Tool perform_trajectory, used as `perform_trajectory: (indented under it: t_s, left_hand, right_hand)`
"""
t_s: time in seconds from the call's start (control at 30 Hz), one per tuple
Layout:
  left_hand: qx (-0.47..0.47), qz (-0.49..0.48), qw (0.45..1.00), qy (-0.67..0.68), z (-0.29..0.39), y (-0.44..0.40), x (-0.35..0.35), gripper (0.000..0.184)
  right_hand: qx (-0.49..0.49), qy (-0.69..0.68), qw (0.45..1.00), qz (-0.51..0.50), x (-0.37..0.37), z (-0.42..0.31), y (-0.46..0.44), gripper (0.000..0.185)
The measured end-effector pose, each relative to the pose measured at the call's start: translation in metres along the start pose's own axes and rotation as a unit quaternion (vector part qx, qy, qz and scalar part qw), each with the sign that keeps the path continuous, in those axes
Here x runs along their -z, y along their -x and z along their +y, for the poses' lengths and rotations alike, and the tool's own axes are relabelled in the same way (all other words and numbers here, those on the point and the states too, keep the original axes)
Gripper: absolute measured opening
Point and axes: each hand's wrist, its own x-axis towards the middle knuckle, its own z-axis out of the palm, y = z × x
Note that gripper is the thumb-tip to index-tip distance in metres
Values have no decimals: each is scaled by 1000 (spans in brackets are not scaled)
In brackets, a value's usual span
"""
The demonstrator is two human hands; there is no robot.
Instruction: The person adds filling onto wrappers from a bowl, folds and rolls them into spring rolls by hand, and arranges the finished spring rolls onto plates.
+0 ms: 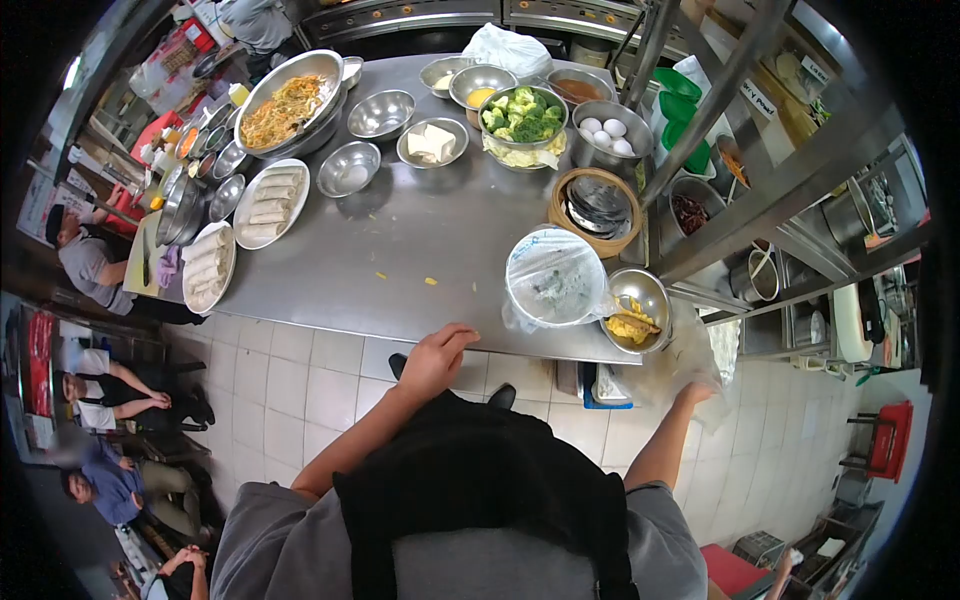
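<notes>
My left hand (436, 358) is at the front edge of the steel table, fingers stretched loosely to the right, with nothing in it. Off the table's right front corner, my right hand (697, 391) is closed on a clear plastic bag (684, 346); its fingertips are partly hidden by the film. Just left of the bag is a steel bowl (652, 288) with yellow food and a utensil in it. Beside that bowl stands a white tub (555, 280) covered with plastic film. A bamboo steamer (559, 214) with dark round lids or tins inside sits behind the tub.
On the steel table (400, 265) are bowls of broccoli (522, 115), eggs (606, 134) and white blocks (432, 144), plus plates of rolls (270, 205) and a large bowl of shredded filling (290, 110). Metal shelf posts (735, 210) rise at right. Several people are at left.
</notes>
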Motion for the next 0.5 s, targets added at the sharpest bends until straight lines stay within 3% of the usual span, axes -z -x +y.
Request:
perform_trajectory:
  t_s: [0.2,0.4,0.5]
  left_hand:
    - [-12,-10,1000,11,3,-3,-7,31]
    - [-37,-22,999,27,10,-6,-14,30]
    - [-55,-24,998,36,9,-11,-18,30]
  right_hand:
    - [-182,48,951,-247,-11,-60,41,33]
    - [-185,27,967,-173,14,-116,65,37]
    - [-62,120,977,-165,25,-162,79,32]
